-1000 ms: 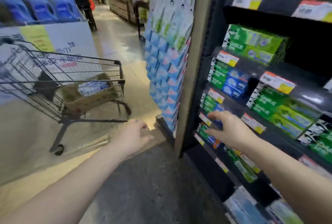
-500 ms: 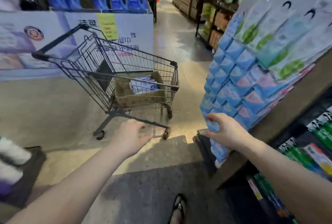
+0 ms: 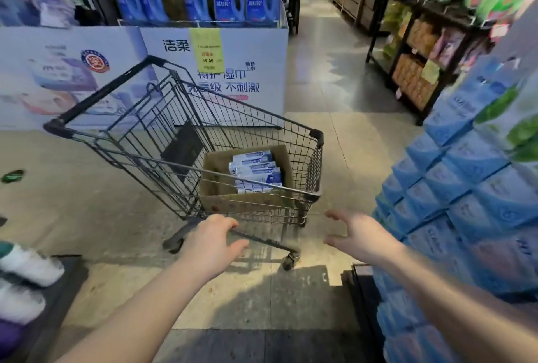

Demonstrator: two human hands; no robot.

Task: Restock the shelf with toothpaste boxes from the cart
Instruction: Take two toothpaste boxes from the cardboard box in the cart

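Standing cart (image 3: 103, 93): mid-aisle, beyond both hands.
Cardboard box (image 3: 217, 176): inside cart's right end.
Toothpaste boxes (image 3: 256, 172): stacked in the cardboard box.
Left hand (image 3: 209, 246): empty, fingers loosely spread, near cart.
Right hand (image 3: 361, 237): empty, fingers spread, beside cart.

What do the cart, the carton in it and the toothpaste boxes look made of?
Cart: dark-coated metal wire, by its thin welded grid. Carton: matte brown cardboard, seemingly uncoated. Toothpaste boxes: probably printed paperboard, white and blue faces with a slight sheen.
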